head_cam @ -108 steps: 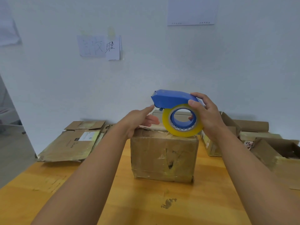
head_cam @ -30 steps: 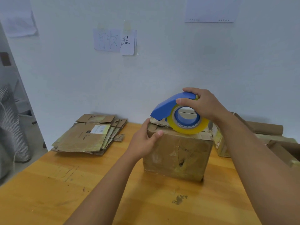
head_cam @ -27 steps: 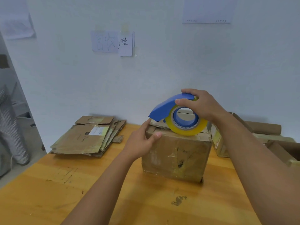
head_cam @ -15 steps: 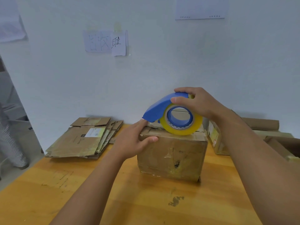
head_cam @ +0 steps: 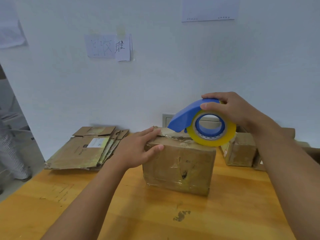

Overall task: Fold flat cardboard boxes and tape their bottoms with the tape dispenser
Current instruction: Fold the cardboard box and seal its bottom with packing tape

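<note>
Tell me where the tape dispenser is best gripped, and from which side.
Grip the dispenser over its blue hood, coming from above, as the right hand does. The hood arches over the roll, so fingers wrap it, leaving the roll free to turn on the box. The left hand steadies the box's corner.

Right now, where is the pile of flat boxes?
In the head view, the pile of flat boxes lies on the table's far left corner by the wall, just left of the left hand holding the box.
</note>
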### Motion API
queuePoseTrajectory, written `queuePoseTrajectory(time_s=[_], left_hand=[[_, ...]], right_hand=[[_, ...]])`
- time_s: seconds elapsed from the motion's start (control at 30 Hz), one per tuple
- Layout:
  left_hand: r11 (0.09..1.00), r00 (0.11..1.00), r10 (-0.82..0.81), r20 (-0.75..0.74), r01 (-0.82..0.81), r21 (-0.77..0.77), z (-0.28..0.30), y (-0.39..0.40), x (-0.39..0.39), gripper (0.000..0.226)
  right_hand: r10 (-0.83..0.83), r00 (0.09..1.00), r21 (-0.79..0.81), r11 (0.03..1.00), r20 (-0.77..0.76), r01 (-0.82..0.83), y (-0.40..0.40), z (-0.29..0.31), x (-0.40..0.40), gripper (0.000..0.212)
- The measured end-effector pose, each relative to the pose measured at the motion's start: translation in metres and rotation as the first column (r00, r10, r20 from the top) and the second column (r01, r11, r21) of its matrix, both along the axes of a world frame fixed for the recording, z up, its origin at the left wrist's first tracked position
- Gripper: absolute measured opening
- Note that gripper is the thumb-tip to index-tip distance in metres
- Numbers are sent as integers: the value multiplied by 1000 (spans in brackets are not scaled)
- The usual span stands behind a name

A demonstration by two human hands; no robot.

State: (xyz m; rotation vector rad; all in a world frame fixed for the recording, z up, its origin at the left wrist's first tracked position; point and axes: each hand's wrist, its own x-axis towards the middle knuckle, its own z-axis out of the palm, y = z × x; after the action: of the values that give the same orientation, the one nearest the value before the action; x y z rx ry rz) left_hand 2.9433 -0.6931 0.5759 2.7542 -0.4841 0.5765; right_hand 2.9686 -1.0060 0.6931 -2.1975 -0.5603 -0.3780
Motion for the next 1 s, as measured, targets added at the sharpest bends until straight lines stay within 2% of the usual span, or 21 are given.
queuePoseTrajectory(time_s=[0.13,0.23,0.43,0.57,0.63,0.73,0.9,1.0], left_hand=[[997,1000,3,-14,-2,77,7,0,1,67],[992,999,-23,37,18,121,8,-2,-1,62],[987,998,-69,8,67,146,4,-11,-4,71],[986,993,-106,41,100,135,4,-9,-3,63],[974,986,-152,68,137,179,8,-7,1,56],[962,983,-182,38,170,214,17,-8,10,46],[966,985,-172,33,162,199,13,-12,16,60],[967,983,-185,20,178,181,12,-15,17,60]], right_hand=[[11,1000,-4,1000,-21,-11,6,0,3,43],[6,1000,-4,1000,-29,-6,10,-1,5,46],[-16,1000,-9,1000,-22,15,13,-1,7,49],[-26,999,-50,998,-28,24,18,1,8,50],[-40,999,-66,997,-26,39,23,1,8,55],[-84,996,-73,994,-12,82,28,1,10,62],[-138,990,-90,986,-3,137,29,-1,12,65],[-133,991,-119,984,-11,131,34,0,12,66]])
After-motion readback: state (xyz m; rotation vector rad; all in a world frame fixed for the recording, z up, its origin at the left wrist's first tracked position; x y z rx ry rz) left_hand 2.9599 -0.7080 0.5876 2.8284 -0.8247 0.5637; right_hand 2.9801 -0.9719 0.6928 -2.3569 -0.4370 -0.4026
